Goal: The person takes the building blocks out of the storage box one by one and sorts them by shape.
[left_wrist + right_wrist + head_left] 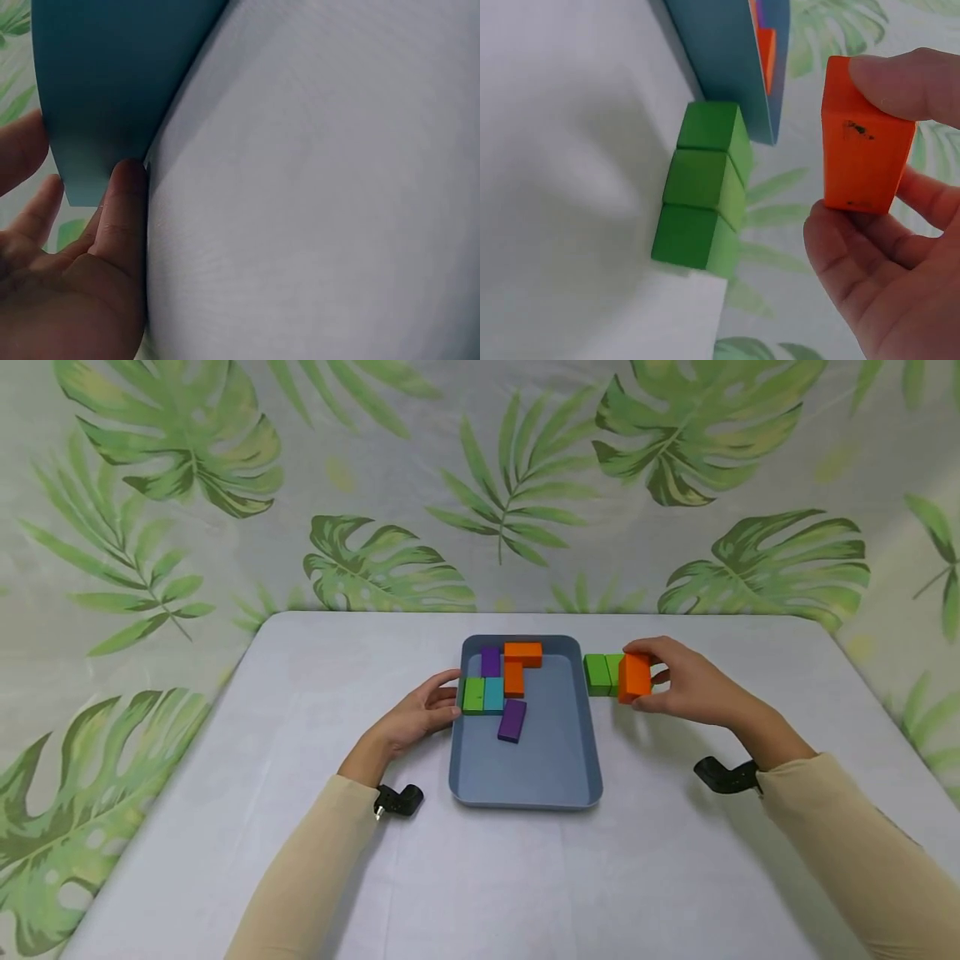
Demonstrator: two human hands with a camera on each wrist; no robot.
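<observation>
Block in orange (635, 678) is pinched at two opposite ends by my right hand (693, 685), raised apart from three green blocks (695, 180) lined up beside the tray (555, 752), a grip I judge keeps its sides free. My left hand (416, 714), fingers relaxed, touches the tray's left edge, probably to steady it. Inside, other blocks (513, 680) crowd the far left, leaving open room toward the right and near edges.
</observation>
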